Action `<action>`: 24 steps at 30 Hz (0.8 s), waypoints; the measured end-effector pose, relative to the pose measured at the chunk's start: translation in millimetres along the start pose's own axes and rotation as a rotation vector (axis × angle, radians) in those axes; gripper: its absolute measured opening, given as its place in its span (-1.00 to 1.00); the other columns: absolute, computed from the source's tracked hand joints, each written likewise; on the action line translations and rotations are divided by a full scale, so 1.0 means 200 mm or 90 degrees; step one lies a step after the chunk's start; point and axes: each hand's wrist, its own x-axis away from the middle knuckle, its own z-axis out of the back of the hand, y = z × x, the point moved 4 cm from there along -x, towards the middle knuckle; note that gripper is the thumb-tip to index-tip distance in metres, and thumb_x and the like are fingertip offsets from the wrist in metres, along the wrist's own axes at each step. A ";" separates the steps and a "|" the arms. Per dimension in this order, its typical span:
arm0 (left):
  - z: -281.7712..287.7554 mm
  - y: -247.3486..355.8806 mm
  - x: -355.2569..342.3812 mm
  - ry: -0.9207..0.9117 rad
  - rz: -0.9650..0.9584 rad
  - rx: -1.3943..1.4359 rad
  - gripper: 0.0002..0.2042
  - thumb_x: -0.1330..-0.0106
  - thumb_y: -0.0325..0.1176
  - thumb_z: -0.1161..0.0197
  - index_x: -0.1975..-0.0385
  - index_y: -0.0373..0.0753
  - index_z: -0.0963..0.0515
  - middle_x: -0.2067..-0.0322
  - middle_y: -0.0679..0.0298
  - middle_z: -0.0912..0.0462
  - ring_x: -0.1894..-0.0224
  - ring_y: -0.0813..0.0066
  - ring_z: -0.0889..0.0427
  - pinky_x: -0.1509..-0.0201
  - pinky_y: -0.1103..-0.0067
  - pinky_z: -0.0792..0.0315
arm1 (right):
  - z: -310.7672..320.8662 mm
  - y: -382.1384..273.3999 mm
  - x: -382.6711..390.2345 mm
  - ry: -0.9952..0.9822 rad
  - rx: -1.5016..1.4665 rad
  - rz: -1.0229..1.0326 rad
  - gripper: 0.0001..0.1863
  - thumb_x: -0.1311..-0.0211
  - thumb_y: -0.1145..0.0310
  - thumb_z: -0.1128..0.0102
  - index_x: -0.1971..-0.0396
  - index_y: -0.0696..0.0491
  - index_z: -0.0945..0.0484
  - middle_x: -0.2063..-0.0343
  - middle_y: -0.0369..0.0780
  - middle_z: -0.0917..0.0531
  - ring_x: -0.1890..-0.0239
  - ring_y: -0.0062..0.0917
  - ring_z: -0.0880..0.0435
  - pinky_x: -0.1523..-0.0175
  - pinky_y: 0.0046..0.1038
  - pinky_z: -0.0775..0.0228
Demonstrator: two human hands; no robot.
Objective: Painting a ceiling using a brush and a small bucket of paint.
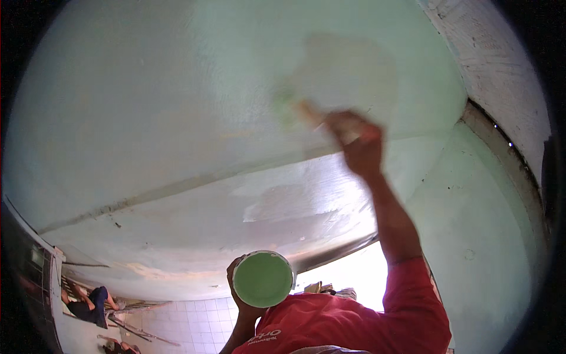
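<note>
My right hand (356, 135) is raised against the pale green wall (247, 76), its fingers closed round the handle of a paintbrush (308, 113). The brush is smeared by motion, with its tip at a greener patch of paint. Around it, the wall shows a darker, duller area. Low in front of my chest, my left hand (234, 286) grips the side of a round white-rimmed tub (263, 279) of light green paint. Most of that hand's fingers are hidden behind the tub.
A ledge (141, 197) runs slantwise across the wall below the brush. A bright opening (354, 271) lies behind my right arm. At lower left, a person (88, 304) in dark clothes is near several poles (138, 333), with another person (118, 347) below. White tiles (194, 321) cover a lower surface.
</note>
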 end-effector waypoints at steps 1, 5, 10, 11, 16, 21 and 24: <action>0.01 0.03 0.01 0.007 -0.003 0.006 -0.01 0.12 -0.16 -0.68 -0.35 -0.18 -0.21 -0.17 0.17 -0.51 -0.21 0.26 -0.51 -0.35 0.29 -0.33 | 0.17 0.04 -0.09 0.118 -0.039 -0.031 -0.91 -0.21 0.51 -0.32 0.29 0.07 -0.71 0.25 -0.28 -0.76 0.16 -0.60 -0.71 -0.03 -0.52 -0.50; 0.02 0.05 0.02 0.034 0.028 0.024 -0.02 0.11 -0.09 -0.67 -0.34 -0.16 -0.23 -0.16 0.20 -0.52 -0.22 0.25 -0.50 -0.40 0.27 -0.26 | 0.45 -0.02 -0.20 0.386 0.097 0.063 -0.81 -0.16 0.65 -0.33 0.22 0.14 -0.69 0.24 -0.26 -0.76 0.17 -0.58 -0.71 0.02 -0.52 -0.53; 0.03 -0.01 0.03 0.068 0.009 -0.043 -0.04 0.11 -0.01 -0.66 -0.32 -0.16 -0.28 -0.14 0.23 -0.54 -0.23 0.23 -0.49 -0.43 0.25 -0.18 | 0.04 -0.15 -0.02 0.186 0.310 -0.016 -0.86 -0.17 0.39 -0.37 0.25 -0.05 -0.70 0.29 -0.20 -0.74 0.27 -0.38 -0.75 0.14 -0.48 -0.57; 0.01 0.02 -0.02 0.061 -0.022 -0.020 0.02 0.17 -0.04 -0.69 -0.32 -0.20 -0.24 -0.14 0.19 -0.53 -0.21 0.22 -0.50 -0.39 0.24 -0.25 | -0.10 -0.12 0.11 0.056 0.365 0.018 -0.81 -0.10 0.42 -0.39 0.26 -0.10 -0.71 0.29 -0.22 -0.74 0.32 -0.37 -0.75 0.21 -0.42 -0.60; -0.03 0.13 -0.11 0.064 -0.022 0.176 0.06 0.25 -0.09 -0.73 -0.25 -0.31 -0.17 -0.10 0.06 -0.45 -0.13 0.20 -0.53 -0.20 0.31 -0.44 | -0.17 -0.36 0.21 -0.065 -0.172 0.060 -0.79 -0.05 0.62 -0.40 0.30 0.04 -0.69 0.28 -0.14 -0.74 0.27 -0.38 -0.77 0.21 -0.43 -0.61; -0.03 0.15 -0.12 0.015 -0.058 0.036 0.15 0.28 -0.13 -0.75 -0.31 -0.23 -0.05 -0.18 0.07 -0.44 -0.25 0.19 -0.46 -0.35 0.22 -0.34 | 0.13 -0.36 0.03 0.095 -0.205 0.019 -0.87 -0.14 0.59 -0.38 0.29 0.15 -0.66 0.27 -0.16 -0.74 0.19 -0.50 -0.74 0.07 -0.49 -0.56; -0.03 0.25 -0.15 0.030 -0.020 0.094 0.15 0.29 -0.14 -0.75 -0.31 -0.23 -0.05 -0.17 0.07 -0.44 -0.24 0.16 -0.46 -0.34 0.23 -0.35 | 0.24 -0.35 0.01 0.136 -0.373 -0.062 -0.84 -0.21 0.53 -0.36 0.23 0.19 -0.61 0.26 -0.13 -0.73 0.23 -0.51 -0.73 0.10 -0.53 -0.58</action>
